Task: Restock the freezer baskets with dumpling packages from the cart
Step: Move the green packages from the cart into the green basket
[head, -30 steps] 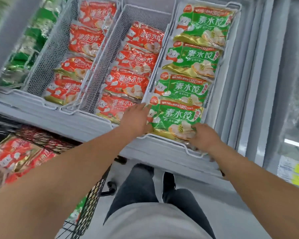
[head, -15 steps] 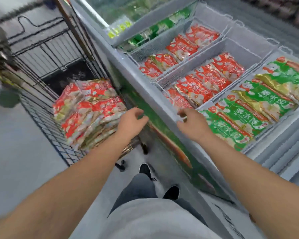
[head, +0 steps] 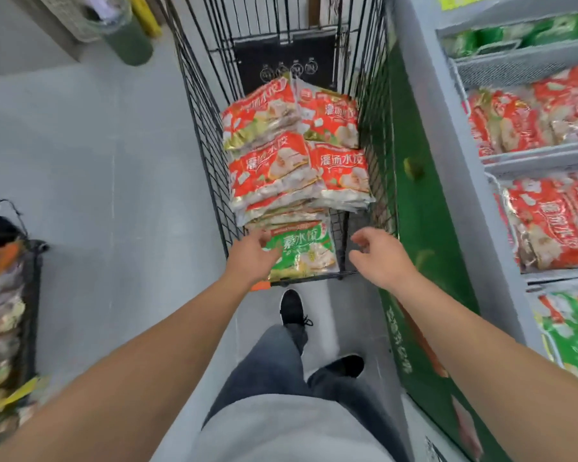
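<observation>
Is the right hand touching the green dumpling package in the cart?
Apart. The head view shows the right hand beside the green dumpling package, with bare cart wire between them.

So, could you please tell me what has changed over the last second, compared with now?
Both hands left the green package they were settling in the freezer basket and swung over to the cart. The left hand now reaches onto the green package at the near end of the cart; the right hand hovers beside it, empty. The red packages stay stacked in the cart, and the freezer baskets stay filled.
</observation>
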Tool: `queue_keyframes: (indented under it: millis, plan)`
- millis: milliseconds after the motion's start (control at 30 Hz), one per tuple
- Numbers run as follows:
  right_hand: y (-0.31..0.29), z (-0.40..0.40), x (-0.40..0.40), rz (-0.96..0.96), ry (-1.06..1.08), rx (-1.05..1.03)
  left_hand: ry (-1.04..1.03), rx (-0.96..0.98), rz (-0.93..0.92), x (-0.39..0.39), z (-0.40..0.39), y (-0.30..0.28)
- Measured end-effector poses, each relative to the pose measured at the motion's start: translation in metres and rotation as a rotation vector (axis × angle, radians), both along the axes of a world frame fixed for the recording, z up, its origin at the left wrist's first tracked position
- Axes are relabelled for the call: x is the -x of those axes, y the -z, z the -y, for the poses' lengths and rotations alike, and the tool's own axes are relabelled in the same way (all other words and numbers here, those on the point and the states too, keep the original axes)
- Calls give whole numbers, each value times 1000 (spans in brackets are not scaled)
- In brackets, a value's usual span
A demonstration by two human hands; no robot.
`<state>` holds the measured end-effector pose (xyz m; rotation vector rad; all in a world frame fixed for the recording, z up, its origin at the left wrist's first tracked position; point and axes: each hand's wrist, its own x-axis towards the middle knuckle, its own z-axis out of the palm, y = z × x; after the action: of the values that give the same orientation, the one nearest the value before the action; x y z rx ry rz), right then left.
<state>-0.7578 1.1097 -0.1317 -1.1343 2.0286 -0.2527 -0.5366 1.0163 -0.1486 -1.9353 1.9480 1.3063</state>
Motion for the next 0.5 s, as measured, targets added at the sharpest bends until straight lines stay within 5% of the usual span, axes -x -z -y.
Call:
queue_keyframes:
  millis: [500]
  plan:
    - [144, 76, 1, 56, -6, -316, -409, -347, 20, 14, 48, 142]
